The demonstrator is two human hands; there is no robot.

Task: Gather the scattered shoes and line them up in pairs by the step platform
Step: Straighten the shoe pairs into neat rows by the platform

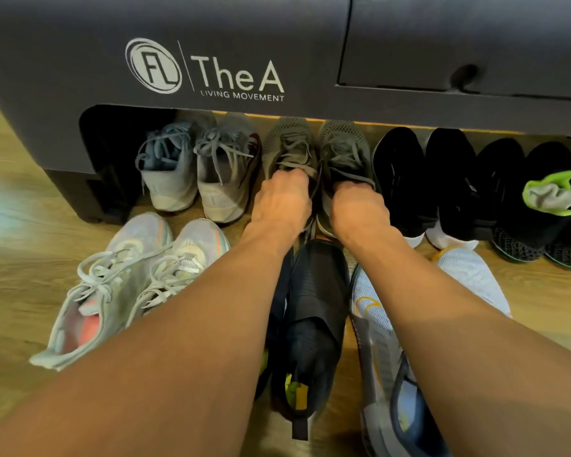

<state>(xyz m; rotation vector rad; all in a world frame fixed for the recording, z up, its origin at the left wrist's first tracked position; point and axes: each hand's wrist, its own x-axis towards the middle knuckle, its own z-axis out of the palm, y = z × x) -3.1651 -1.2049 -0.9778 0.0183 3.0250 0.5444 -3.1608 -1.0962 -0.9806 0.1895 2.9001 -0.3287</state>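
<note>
Both hands are on the olive-grey pair [289, 143]. The left hand [282, 201] curls over the collar and laces of one shoe, and the right hand [358, 211] clamps the collar of the other. The fingertips are tucked out of sight inside. The two shoes sit side by side, touching, with their toes pushed under the overhang of the step platform [80, 77] in the middle of the back row. Their uppers are a perforated knit, with loose flat laces and pale soles.

The platform is a matte charcoal block with rounded corners. Its white print shows a ringed "FL" badge, then "The A", with "LIVING MOVEMENT" beneath.

Left of the held pair is a pale grey pair [175, 179] with blue-grey laces and scuffed heels. On the right comes a smooth black pair [399, 179] with white heels. Beyond it is a black knit pair [508, 199] with a lime-and-grey sock [552, 194] stuffed in one shoe.

The nearer row lies on the wood-look floor [14, 258]. It has a light grey pair [129, 282] with a coral lining and tangled white laces, and a black strapped shoe [314, 308] with a heel tab and yellow-green inside. There is also a white mesh pair [374, 311] with yellow trim, partly under the right forearm.
</note>
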